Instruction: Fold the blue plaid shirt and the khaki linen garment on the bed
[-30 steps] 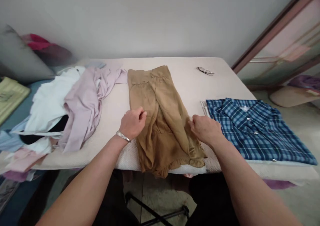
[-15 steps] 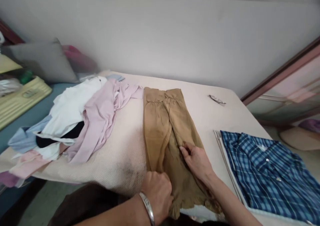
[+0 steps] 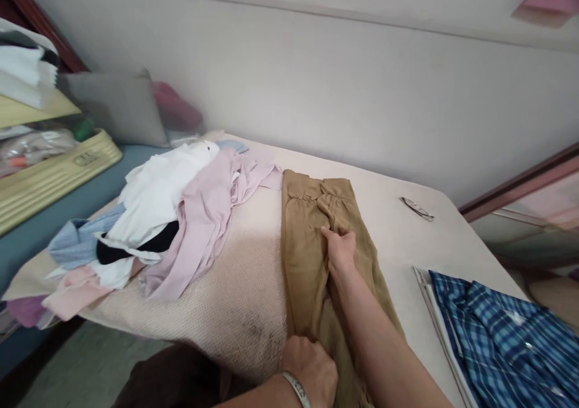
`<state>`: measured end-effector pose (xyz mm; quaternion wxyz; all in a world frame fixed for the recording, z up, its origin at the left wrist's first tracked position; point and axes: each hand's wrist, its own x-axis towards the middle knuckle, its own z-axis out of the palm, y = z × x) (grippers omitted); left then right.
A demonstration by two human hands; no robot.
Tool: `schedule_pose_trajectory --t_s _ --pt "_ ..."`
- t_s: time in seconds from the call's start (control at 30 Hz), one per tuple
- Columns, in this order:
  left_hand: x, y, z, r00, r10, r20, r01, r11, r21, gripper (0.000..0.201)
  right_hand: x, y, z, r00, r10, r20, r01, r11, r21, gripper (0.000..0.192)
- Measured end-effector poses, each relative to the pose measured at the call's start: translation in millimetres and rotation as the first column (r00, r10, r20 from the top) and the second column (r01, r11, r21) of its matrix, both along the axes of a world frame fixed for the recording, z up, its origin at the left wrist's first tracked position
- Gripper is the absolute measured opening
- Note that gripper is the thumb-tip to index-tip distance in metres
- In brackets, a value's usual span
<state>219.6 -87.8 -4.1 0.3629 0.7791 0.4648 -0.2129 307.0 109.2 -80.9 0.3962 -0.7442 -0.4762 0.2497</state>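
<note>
A pair of mustard-brown trousers lies lengthwise on the cloth-covered bed, its gathered waistband at the far end. My left hand, with a silver bangle at the wrist, is closed in a fist on the near left edge of the trousers. Farther up, my right hand pinches the fabric close below the waistband, along the middle fold. The lower legs are partly hidden behind my right forearm and cut off by the frame's bottom edge.
Left of the trousers is a loose heap with a pink garment and a white garment. On the right lie a folded blue checked shirt and eyeglasses. A grey cushion and yellow plastic container stand at far left.
My right hand has slid up the trousers from mid-leg to near the waistband. My left hand keeps its grip at the near left edge. The camera view has turned and tilted slightly.
</note>
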Motion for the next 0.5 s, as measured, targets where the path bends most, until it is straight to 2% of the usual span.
schedule_pose_trajectory --t_s 0.1,0.23,0.33,0.37,0.43,0.5 --pt "1 0 -1.5 1.0 -0.007 -0.001 0.007 1.0 0.0 0.034 -1 -8 11.1 0.998 -0.016 0.058 0.015 1.0 0.02 0.07" --pt "2 -2 3.1 1.0 -0.023 -0.013 0.023 0.999 0.029 0.032 17 -34 29.7 0.936 0.138 0.323 -0.144 0.99 -0.004 0.048" --pt "0 -3 9.1 0.998 -0.057 0.008 0.057 0.998 0.034 0.03 58 -64 37.7 0.839 0.106 0.534 -0.154 0.987 0.045 0.039" --pt "-1 -3 10.4 0.998 -0.062 0.016 0.061 0.997 0.038 0.031 75 -75 39.0 0.8 0.093 0.593 -0.133 0.991 0.024 0.039" --pt "-2 -3 10.9 0.998 -0.056 0.021 0.055 0.997 0.048 0.031 111 -99 40.6 0.732 0.112 0.672 -0.057 0.993 -0.103 0.039" --pt "-3 -4 9.4 0.999 -0.048 0.025 0.047 0.996 0.074 0.027 140 -125 41.9 0.708 0.162 0.688 0.024 0.967 -0.252 0.039"
